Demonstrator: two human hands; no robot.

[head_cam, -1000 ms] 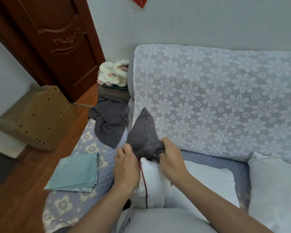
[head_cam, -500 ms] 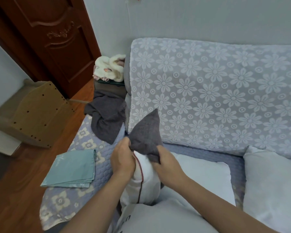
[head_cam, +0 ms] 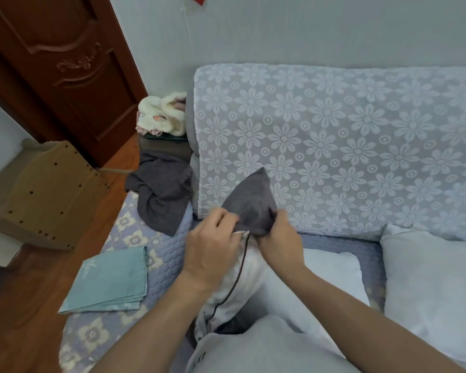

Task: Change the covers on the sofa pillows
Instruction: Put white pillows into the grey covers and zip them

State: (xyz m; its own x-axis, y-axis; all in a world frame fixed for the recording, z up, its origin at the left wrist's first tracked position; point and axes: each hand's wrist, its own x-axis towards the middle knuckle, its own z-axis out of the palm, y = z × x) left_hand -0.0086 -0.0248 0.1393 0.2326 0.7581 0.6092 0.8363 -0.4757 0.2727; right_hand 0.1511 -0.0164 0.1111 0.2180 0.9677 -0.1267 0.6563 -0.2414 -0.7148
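A white pillow point(head_cam: 237, 281) with dark piping stands on edge against my lap. Its top corner still sits inside a dark grey cover point(head_cam: 253, 200), which rises to a point in front of the sofa back. My left hand point(head_cam: 210, 246) grips the cover's edge on the left of the corner. On the right of the corner, my right hand point(head_cam: 279, 238) grips the bunched cover. Another grey cover point(head_cam: 162, 195) lies crumpled at the sofa's left end. Folded teal covers point(head_cam: 111, 281) lie on the seat to the left.
A bare white pillow point(head_cam: 331, 275) lies on the seat behind my right arm, and another point(head_cam: 436, 281) at the right. The sofa back point(head_cam: 361, 141) carries a flowered lace throw. Fluffy cream items point(head_cam: 162, 114) sit on a side table; a wooden stand point(head_cam: 49, 189) and door point(head_cam: 65, 63) stand left.
The grey cover has slid further up the pillow and now covers only its top corner. Both hands moved up with it, and more white pillow shows below.
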